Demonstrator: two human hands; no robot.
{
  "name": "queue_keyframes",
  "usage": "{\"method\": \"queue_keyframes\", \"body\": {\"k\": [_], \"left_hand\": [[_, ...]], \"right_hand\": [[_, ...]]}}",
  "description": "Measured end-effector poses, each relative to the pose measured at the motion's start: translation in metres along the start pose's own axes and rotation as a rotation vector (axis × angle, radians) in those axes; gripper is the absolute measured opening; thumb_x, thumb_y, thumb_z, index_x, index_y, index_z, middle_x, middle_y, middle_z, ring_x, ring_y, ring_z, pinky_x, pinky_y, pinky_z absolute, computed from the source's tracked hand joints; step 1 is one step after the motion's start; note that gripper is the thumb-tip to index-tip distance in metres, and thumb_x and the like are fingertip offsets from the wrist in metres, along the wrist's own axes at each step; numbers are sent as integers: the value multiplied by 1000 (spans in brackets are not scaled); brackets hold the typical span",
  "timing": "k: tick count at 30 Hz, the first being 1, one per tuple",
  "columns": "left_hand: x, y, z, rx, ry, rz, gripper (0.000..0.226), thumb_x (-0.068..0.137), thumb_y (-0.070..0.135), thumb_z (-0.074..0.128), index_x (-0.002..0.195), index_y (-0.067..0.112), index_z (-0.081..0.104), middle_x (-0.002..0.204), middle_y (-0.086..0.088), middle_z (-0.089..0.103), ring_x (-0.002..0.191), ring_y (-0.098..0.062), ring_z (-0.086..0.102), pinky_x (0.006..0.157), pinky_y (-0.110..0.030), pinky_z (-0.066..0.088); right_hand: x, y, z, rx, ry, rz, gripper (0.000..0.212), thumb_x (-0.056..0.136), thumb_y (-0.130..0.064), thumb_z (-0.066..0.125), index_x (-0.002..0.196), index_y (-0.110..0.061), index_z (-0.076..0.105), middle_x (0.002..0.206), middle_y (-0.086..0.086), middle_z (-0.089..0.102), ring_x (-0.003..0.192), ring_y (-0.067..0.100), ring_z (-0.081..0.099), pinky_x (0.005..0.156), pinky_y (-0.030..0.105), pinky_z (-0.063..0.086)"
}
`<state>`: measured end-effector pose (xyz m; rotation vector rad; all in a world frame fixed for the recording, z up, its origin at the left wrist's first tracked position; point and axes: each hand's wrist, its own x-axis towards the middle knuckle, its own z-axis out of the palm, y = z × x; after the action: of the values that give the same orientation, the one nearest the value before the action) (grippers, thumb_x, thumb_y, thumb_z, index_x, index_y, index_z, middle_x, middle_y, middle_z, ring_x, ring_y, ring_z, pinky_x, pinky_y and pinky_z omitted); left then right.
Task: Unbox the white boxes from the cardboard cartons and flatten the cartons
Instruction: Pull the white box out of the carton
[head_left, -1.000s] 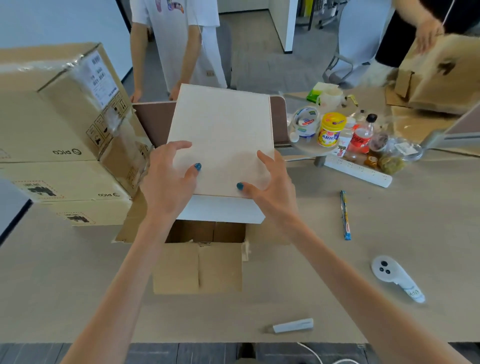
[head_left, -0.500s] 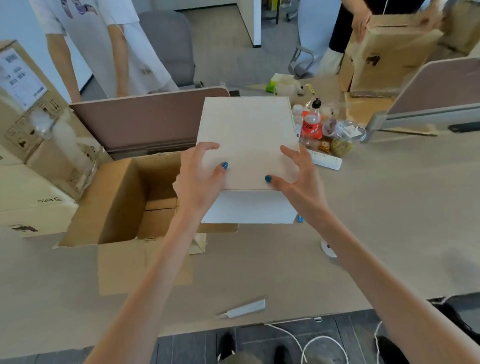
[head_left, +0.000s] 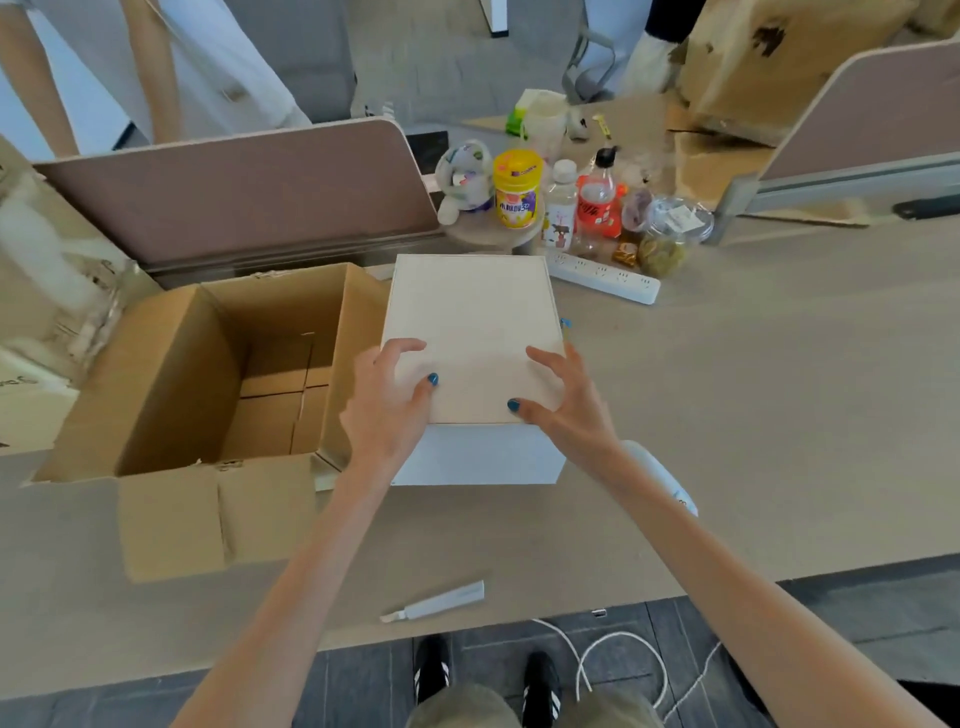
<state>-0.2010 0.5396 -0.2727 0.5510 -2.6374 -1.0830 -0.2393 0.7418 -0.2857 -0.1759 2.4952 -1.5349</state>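
- White box (head_left: 470, 327) stands just to the right of the open carton (head_left: 171, 374), its left side close against the carton's right wall. Its base looks to be down on the tabletop (head_left: 779, 415), though I cannot tell whether its weight is fully released.
- Left grip (head_left: 387, 410) holds the box's near-left corner, thumb on the lid and fingers curled over the edge. Right grip (head_left: 569, 410) mirrors it on the near-right corner. Both are closed on the box.
- The carton sits mouth up, flaps spread, with only its bottom flaps visible inside. By my judgement this box is out and flattening remains.
- The left grip lies between the box and the carton's right wall, so it is the nearer one. The right grip is on the side of the box away from the carton and would have to cross over it.
- The coming move probably goes left, towards the carton.
- A white controller (head_left: 660, 478) lies under the right wrist, further right of the carton than the box, and a careless pull-back could knock it.
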Motion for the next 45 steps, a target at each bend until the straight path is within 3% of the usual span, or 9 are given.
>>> {"method": "queue_keyframes", "body": {"k": [5,9,15,19,22,26,29,33,45], "left_hand": [[6,-23,24,-21,-27,-31,34,92,24,66,122,37,56,137,5,50,117,-6,44,98,-34,37],[3,-29,43,-6,-61,-59,36,93,26,65,126,32,55,138,4,43,96,4,37,91,-33,39],[-1,-35,60,104,-166,-27,46,92,36,66,135,33,49,143,-4,36,105,-19,54,84,-37,49],[0,-48,55,153,-201,56,50,92,40,65,139,31,49,149,-3,34,139,-23,30,97,-42,47],[-7,-56,47,225,-267,151,63,88,56,59,144,32,45,159,1,19,149,-21,9,100,-40,43],[-9,-60,38,330,-405,222,81,84,67,54,154,39,26,165,12,-7,149,-4,-19,103,-33,41],[-5,-59,36,392,-411,266,85,79,70,46,155,39,24,166,11,-5,149,-2,-17,101,-33,46],[0,-59,39,401,-398,290,84,79,68,46,155,38,26,166,10,-3,149,-2,-15,100,-32,47],[32,-49,62,398,-386,328,78,87,61,58,154,39,26,166,9,-2,150,-4,-13,102,-33,45]], "right_hand": [[17,23,9,8,-53,-1,62,80,-19,75,135,-29,50,155,-9,21,135,12,33,106,31,35],[30,39,8,-41,-60,-26,57,79,-12,73,130,-29,54,157,-11,15,136,12,32,103,36,40],[40,61,3,-178,-108,-33,62,79,-11,72,135,-26,50,161,-4,1,143,18,24,98,27,36],[38,63,3,-301,-98,-60,63,83,-20,69,140,-28,43,161,0,-3,147,18,10,104,35,35],[34,67,5,-453,-82,-143,64,88,-26,64,146,-25,37,161,8,-5,149,23,-7,119,41,18],[30,71,9,-579,-95,-332,70,88,-49,59,146,-17,37,162,6,4,149,22,-4,121,36,6],[28,78,14,-604,-116,-414,86,80,-67,50,146,-14,38,160,3,16,149,17,8,121,36,8],[33,83,13,-584,-65,-435,80,80,-53,67,146,-15,40,158,0,23,147,13,15,120,34,15],[64,73,-10,-603,-132,-363,79,84,-50,67,149,-21,32,160,-7,12,147,5,2,117,20,-4]]}}
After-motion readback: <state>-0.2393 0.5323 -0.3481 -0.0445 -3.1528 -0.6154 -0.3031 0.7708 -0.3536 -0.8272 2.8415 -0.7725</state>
